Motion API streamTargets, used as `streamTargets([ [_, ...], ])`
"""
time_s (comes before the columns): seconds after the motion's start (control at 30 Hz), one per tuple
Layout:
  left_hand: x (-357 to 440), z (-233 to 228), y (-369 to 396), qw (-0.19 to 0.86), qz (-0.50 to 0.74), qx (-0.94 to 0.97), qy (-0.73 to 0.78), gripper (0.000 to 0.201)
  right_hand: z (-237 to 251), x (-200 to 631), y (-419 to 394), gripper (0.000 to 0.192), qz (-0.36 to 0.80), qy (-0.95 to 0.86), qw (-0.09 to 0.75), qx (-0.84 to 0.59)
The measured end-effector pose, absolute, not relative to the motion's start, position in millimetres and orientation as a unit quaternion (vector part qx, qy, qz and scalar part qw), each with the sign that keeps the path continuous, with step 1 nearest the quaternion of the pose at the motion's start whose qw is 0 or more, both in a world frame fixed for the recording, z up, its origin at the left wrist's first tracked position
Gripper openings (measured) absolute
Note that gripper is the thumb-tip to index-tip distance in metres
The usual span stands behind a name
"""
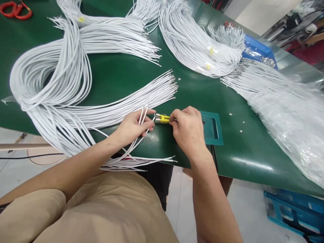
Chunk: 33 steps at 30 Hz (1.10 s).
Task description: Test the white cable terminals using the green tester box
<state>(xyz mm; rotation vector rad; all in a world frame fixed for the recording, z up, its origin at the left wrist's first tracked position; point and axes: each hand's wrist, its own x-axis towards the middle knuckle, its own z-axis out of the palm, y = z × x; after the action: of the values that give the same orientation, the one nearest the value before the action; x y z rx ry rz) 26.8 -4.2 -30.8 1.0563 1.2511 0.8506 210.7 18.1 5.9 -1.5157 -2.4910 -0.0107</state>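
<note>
Where the green table (pixel 113 77) runs off to the far left, we see red scissors (pixel 15 10) lying at its corner. Next comes a big loop of white wires (pixel 50 81), its ends fanning out to the right toward the middle of the table, with loose strands trailing over the near edge onto our lap.

Our left hand (pixel 133 126) is closed around a few of these wires (pixel 143 116), thumb and fingers pinching them so their ends stick up and to the right. Just beside it sits a small yellow connector (pixel 162 118) with metal tips, right at the wire ends. Our right hand (pixel 188 130) is shut on the connector's right end, fingertips curled tight around it. Both hands hover over the near edge of the table, almost touching.

Behind the right hand lies a teal tray (pixel 215 130), set flat on the table. Farther off, a second coil (pixel 197 44) of white wires rests near the far edge, with yellow ties. At the far right, more wires lie under a clear plastic bag (pixel 291 114), beside a blue bin (pixel 258 50).
</note>
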Motion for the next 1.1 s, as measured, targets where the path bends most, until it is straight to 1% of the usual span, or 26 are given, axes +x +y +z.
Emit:
streamTargets([
  [0.07, 27.2, -30.1, -3.4, 0.598, 0.352, 0.466, 0.548, 0.045, 7.6, 210.3, 16.1, 0.015, 0.010, -0.846, 0.115, -0.520],
  [0.13, 26.8, -29.4, -3.2, 0.602, 0.342, 0.464, 0.553, 0.045, 11.2, 208.8, 12.4, 0.012, 0.024, -0.840, 0.135, -0.525],
  [0.23, 24.9, -28.4, -3.7, 0.616, 0.346, 0.445, 0.550, 0.046, 16.8, 203.5, 2.4, 0.016, 0.031, -0.813, 0.200, -0.546],
  [0.33, 21.0, -26.4, -5.4, 0.614, 0.359, 0.443, 0.545, 0.046, 17.6, 193.4, -13.9, 0.016, 0.044, -0.786, 0.260, -0.559],
  [0.43, 14.7, -23.2, -8.9, 0.601, 0.383, 0.454, 0.535, 0.049, 10.7, 178.3, -35.2, 0.018, 0.077, -0.808, 0.276, -0.515],
  [0.53, 5.9, -19.9, -14.2, 0.598, 0.397, 0.464, 0.519, 0.049, -0.8, 160.3, -55.8, 0.021, 0.099, -0.869, 0.231, -0.426],
  [0.63, -2.9, -17.0, -20.0, 0.610, 0.383, 0.472, 0.509, 0.043, -10.6, 144.0, -70.5, 0.023, 0.058, -0.907, 0.181, -0.375],
  [0.77, -9.4, -12.6, -26.8, 0.610, 0.394, 0.456, 0.515, 0.029, -17.4, 128.0, -83.5, 0.021, -0.011, -0.914, 0.151, -0.376],
  [0.87, -10.5, -10.6, -32.2, 0.637, 0.394, 0.409, 0.522, 0.023, -20.7, 119.4, -95.7, 0.021, -0.016, -0.911, 0.132, -0.390],
  [0.97, -10.6, -11.0, -40.3, 0.688, 0.365, 0.359, 0.515, 0.022, -18.3, 116.9, -109.8, 0.017, 0.026, -0.908, 0.106, -0.405],
  [1.03, -10.9, -11.7, -47.3, 0.701, 0.363, 0.351, 0.502, 0.025, -9.5, 121.0, -115.4, 0.012, 0.091, -0.901, 0.073, -0.419],
  [1.1, -11.4, -11.7, -54.5, 0.700, 0.371, 0.361, 0.492, 0.033, 4.8, 129.4, -114.0, 0.012, 0.173, -0.879, 0.052, -0.442],
])
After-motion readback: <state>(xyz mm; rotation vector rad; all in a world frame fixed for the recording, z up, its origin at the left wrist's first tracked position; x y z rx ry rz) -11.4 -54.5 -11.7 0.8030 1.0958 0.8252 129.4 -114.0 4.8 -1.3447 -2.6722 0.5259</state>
